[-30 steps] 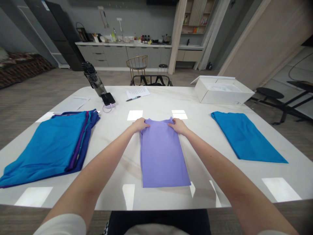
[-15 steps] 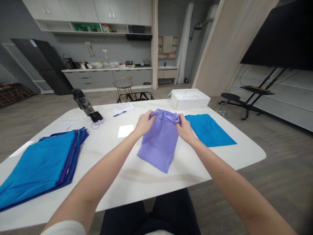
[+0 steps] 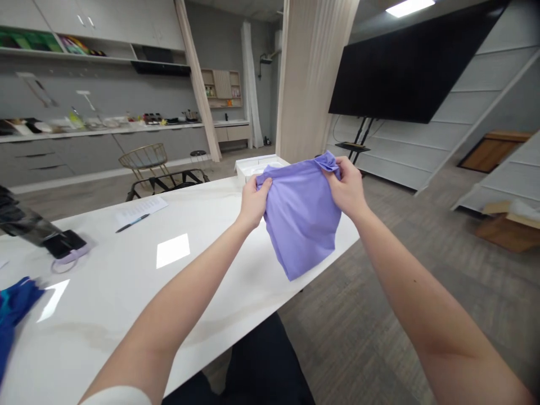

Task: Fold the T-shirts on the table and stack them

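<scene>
A purple cloth (image 3: 301, 219) hangs from both my hands above the right part of the white table (image 3: 211, 304). My left hand (image 3: 253, 203) pinches its upper left corner, thumb on the near side. At the upper right corner, my right hand (image 3: 349, 185) grips a bunched fold of the top edge. The lower part of the cloth dangles free, its bottom corner pointing down near the table's front edge. Behind it stands a white box (image 3: 248, 169), partly covered by the cloth. Any fabric on the tabletop behind the purple cloth is hidden.
Dark blue folded fabric (image 3: 17, 304) shows at the left edge. Beyond it are a black phone (image 3: 65, 243) and a tilted dark, partly clear device (image 3: 25, 219). A pen (image 3: 132, 223) and a printed sheet (image 3: 145, 208) lie farther back. Chairs (image 3: 169, 183) stand behind the table.
My view has swung to the right. Both hands have lifted the purple cloth and spread its top edge wider. The blue cloth on the right no longer shows.
</scene>
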Available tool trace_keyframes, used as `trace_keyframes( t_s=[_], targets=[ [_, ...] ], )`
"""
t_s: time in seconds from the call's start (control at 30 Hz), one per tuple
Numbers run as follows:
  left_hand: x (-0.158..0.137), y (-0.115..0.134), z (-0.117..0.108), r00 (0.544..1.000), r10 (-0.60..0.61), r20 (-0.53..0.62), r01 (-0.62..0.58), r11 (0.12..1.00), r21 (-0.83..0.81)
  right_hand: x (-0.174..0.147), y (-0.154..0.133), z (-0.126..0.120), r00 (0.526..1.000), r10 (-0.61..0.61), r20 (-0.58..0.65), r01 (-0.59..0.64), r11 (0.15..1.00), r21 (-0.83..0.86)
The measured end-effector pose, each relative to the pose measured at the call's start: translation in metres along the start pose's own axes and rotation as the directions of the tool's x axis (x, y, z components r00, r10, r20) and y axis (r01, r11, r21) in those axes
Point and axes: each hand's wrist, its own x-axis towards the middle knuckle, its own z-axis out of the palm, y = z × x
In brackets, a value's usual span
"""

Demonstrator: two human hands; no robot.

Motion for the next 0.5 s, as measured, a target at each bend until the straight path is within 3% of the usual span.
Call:
trace_keyframes(
  t_s=[0.13, 0.3, 0.4, 0.5],
  targets=[
    [-0.007, -0.079, 0.035, 0.967, -0.251, 0.042, 0.253, 0.967, -0.026, -0.025, 0.075, 0.017, 0.978, 0.164, 0.126, -0.157, 0.985, -0.067],
    [-0.023, -0.171, 0.053, 0.871, -0.490, 0.039, 0.480, 0.866, 0.142, -0.077, 0.160, 0.060, 0.869, 0.399, 0.294, -0.367, 0.917, -0.160],
    [-0.024, -0.198, 0.058, 0.874, -0.485, 0.010, 0.472, 0.855, 0.216, -0.090, 0.186, 0.075, 0.851, 0.421, 0.314, -0.387, 0.907, -0.167],
    [-0.014, -0.202, 0.070, 0.900, -0.436, -0.011, 0.429, 0.881, 0.199, -0.074, 0.197, 0.078, 0.891, 0.369, 0.265, -0.354, 0.929, -0.104]
  ],
)
